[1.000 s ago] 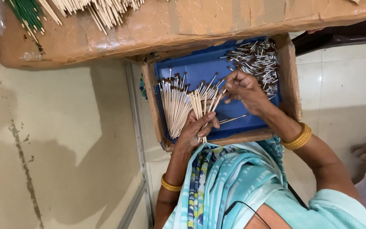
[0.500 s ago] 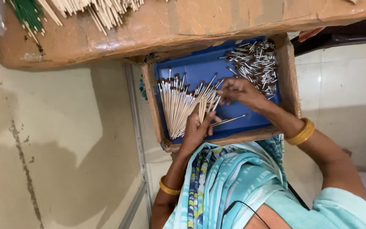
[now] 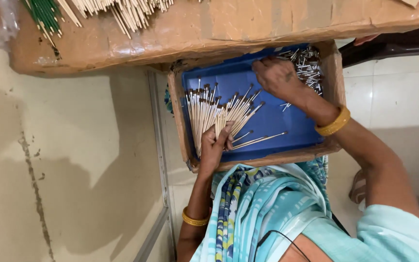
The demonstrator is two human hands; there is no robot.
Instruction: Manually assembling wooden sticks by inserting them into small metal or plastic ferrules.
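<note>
Near: left hand (image 3: pixel 215 145) curled shut round a fanned bundle of thin pale wooden sticks with dark tips (image 3: pixel 214 114), gripped low so the tips spread for sorting. Bundle lies in left half of the shallow blue plastic tray (image 3: pixel 267 121), set inside a brown cardboard-sided box (image 3: pixel 179 121) that keeps sticks from rolling off. Farther right: right hand (image 3: pixel 280 77), fingers bent, reaching into a heap of small shiny metal pieces (image 3: pixel 309 68); grasp hidden. Far: taped cardboard tabletop (image 3: pixel 248 24), loose sticks.
</note>
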